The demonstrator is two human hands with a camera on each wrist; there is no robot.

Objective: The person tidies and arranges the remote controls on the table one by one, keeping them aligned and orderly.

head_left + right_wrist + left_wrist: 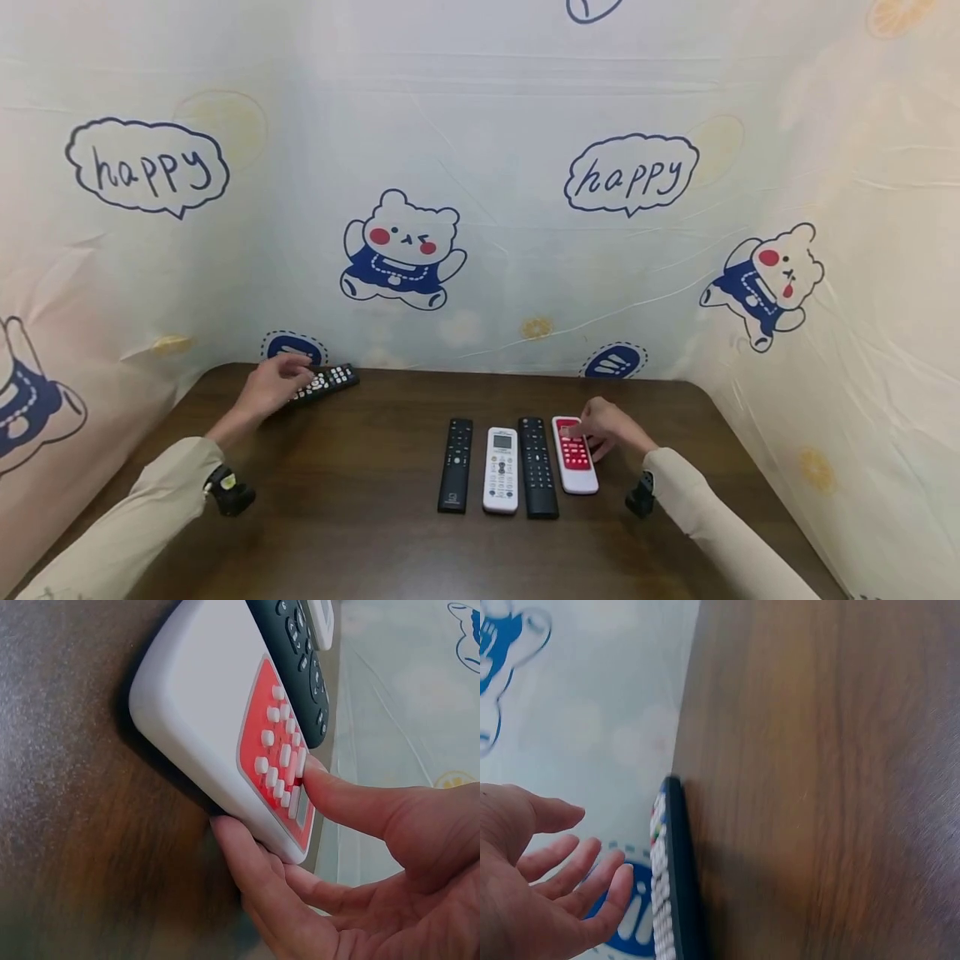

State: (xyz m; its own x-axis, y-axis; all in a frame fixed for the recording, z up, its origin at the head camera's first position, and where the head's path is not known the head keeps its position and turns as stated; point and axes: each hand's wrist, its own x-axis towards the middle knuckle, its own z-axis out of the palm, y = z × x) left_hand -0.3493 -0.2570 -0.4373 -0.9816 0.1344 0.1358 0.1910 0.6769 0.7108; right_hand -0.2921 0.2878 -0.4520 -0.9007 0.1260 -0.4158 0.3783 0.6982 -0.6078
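Observation:
At the back left of the table, my left hand (274,387) hovers beside a black remote control with white buttons (339,377). In the left wrist view the fingers of the left hand (555,877) are spread and loosely bent, apart from that remote (681,877). On the right, my right hand (611,425) pinches a white remote control with a red button panel (579,482) at its far end. Its thumb (345,799) presses the button face, while the other fingers lie along the side edge of the remote (187,690).
Left of the red-panelled remote, a black remote (542,496), a white remote with a small screen (500,503) and another black remote (453,483) form a row on the brown wooden table (360,517). A printed cloth (510,292) hangs behind and at both sides.

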